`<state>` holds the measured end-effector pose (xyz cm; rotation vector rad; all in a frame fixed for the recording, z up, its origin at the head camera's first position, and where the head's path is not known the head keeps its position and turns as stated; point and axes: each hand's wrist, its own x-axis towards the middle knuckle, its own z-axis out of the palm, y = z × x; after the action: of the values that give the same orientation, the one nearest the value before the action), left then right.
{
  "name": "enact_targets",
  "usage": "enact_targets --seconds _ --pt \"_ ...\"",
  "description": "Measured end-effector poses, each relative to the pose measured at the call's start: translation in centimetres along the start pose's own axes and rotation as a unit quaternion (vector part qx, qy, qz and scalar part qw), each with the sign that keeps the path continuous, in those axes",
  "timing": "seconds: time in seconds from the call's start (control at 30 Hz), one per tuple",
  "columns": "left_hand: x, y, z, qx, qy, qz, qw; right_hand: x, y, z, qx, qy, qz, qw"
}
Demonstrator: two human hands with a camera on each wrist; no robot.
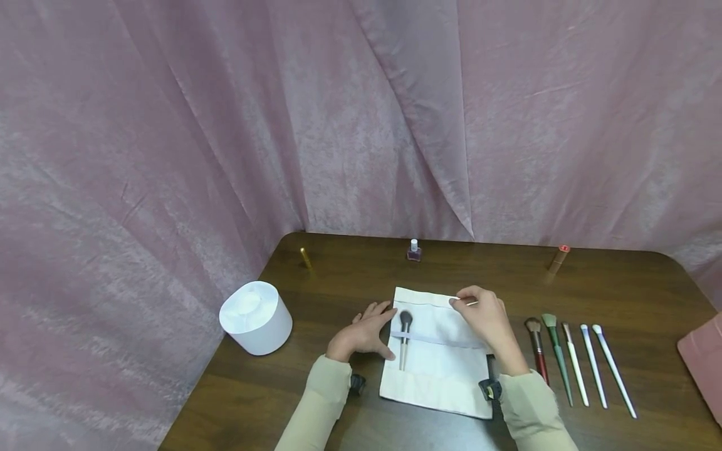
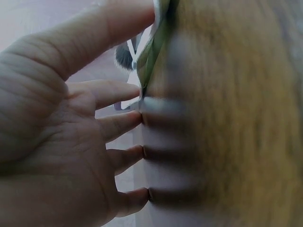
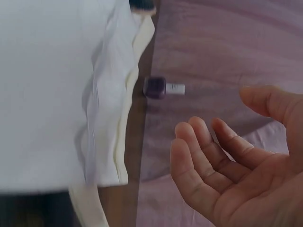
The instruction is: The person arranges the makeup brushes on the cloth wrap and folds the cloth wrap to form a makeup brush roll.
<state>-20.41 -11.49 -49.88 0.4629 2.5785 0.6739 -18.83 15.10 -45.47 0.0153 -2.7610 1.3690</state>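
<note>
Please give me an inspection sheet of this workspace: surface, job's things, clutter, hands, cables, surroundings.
Surface: dark wooden table.
Job's things: white cloth brush roll lies open; one dark-headed brush is tucked under its band.
Clutter: five brushes lie in a row right of the roll; white round container; nail polish bottle; gold tube; orange-capped tube; pink item at the right edge.
Hands: left hand rests on the roll's left edge; right hand is over the roll, its grip unclear.
Cables: nothing seen.
Surroundings: pink curtain.
</note>
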Motion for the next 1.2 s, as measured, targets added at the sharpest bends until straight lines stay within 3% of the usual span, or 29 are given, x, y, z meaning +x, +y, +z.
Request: enact_targets --seconds 0.33,0.63,0.83,1.03,1.2 --pt "-0.1 0.1 -0.1 -0.002 -0.003 0.004 1.0000 -0.6 1.3 -2.0 -0.002 0.016 0.027 1.000" --pt "-0.3 0.0 -0.2 -0.005 -0.004 0.005 1.0000 -1.1 2.9 -4.1 -0.041 0.015 0.048 0.998" --pt "-0.3 0.0 -0.3 -0.004 -0.009 0.005 0.9999 -1.2 4.5 -6.1 -0.086 0.016 0.088 0.992" --pt "-0.3 0.1 -0.5 -0.004 -0.017 0.010 0.9998 -1.5 5.7 -7.5 -0.117 -0.013 0.130 0.984" --pt "-0.4 0.1 -0.6 -0.010 -0.018 0.012 0.9997 -1.6 6.6 -7.7 -0.138 -0.013 0.138 0.981"
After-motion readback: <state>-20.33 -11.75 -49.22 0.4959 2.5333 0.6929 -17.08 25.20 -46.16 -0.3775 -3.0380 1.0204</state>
